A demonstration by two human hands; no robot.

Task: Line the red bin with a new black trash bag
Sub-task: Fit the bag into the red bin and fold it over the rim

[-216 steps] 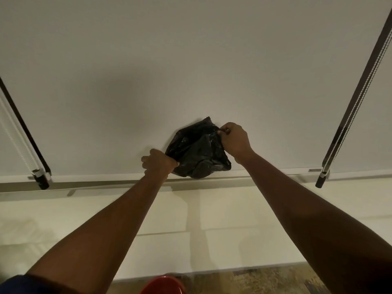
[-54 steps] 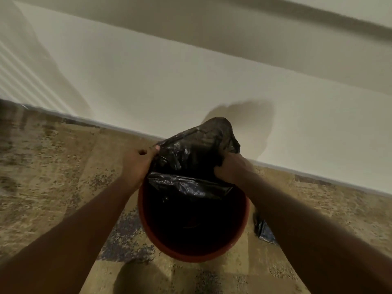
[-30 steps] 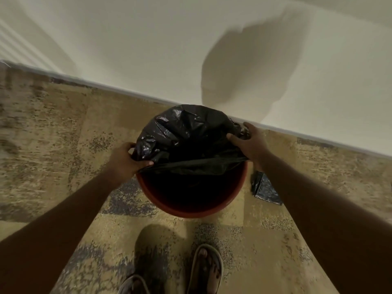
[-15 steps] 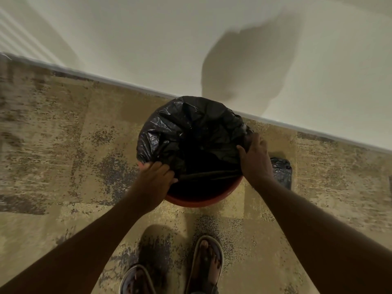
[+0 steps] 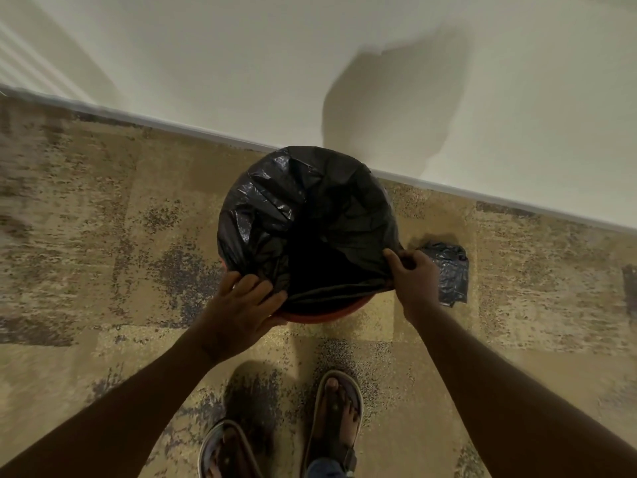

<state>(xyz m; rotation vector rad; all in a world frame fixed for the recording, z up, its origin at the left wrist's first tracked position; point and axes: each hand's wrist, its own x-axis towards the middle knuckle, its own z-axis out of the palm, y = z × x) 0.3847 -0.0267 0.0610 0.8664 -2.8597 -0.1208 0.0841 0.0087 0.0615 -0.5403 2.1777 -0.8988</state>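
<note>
Black trash bag (image 5: pixel 306 215) draped over the red bin (image 5: pixel 320 315), between the hands. Left hand (image 5: pixel 241 305) and right hand (image 5: pixel 415 277) each grasp its near edge.

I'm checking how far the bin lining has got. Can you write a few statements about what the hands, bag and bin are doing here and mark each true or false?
1. The black trash bag covers the far side of the red bin. True.
2. The bin's near rim is fully covered by the bag. False: a red strip of rim is bare.
3. The right hand grips the bag's edge. True.
4. The left hand hangs clear of the bin. False: it rests on the bag at the near-left rim.
5. A second folded black bag lies on the carpet right of the bin. True.
</note>
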